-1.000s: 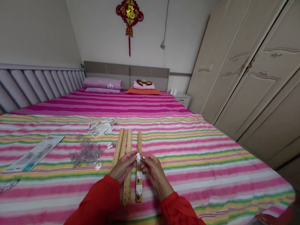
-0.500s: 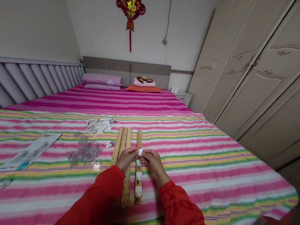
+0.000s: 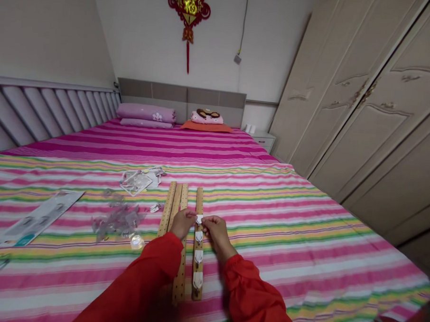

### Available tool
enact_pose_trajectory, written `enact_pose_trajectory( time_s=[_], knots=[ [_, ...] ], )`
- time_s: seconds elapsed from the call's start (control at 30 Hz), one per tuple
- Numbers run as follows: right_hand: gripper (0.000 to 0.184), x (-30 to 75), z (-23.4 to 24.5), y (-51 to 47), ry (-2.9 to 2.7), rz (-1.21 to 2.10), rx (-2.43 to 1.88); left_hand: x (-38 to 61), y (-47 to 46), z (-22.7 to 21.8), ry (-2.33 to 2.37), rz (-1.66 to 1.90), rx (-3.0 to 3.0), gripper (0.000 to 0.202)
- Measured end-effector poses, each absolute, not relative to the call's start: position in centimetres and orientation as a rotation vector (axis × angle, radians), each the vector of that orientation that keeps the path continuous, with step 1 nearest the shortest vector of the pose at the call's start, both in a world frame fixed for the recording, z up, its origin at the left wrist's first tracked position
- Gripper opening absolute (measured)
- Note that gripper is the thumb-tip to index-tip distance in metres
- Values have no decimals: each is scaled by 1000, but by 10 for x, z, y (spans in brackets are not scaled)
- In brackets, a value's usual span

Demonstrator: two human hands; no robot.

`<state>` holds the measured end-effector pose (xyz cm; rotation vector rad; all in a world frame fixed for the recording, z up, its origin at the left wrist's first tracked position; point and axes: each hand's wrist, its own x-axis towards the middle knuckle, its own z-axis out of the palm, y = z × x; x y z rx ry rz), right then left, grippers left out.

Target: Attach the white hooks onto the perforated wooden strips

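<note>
Wooden perforated strips (image 3: 174,202) lie side by side on the striped bedspread (image 3: 287,216). The rightmost strip (image 3: 199,198) carries three white hooks (image 3: 198,257) along its near half. My left hand (image 3: 182,222) and my right hand (image 3: 214,227) meet over this strip, both pinched on a small white hook (image 3: 199,219) that touches the wood just beyond the other hooks. Red sleeves cover both my forearms.
A heap of clear plastic hooks and wrappers (image 3: 118,220) lies left of the strips, with an opened packet (image 3: 137,180) behind it and a long backing card (image 3: 34,218) further left. Pillows (image 3: 146,114) sit at the headboard. A wardrobe (image 3: 374,101) fills the right side.
Both hands have moved forward along the strip and lowered the white hook from above the wood onto it. The camera has tilted slightly.
</note>
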<state>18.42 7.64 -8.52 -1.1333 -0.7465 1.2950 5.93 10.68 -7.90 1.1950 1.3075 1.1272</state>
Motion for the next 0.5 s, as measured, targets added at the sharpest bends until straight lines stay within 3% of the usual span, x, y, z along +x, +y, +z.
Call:
enact_pose_trajectory(
  time_s=[0.5],
  knots=[
    [19,182,-94,83,-730,1283,-1238,66,102,-82,1469,1169,1558,6]
  ],
)
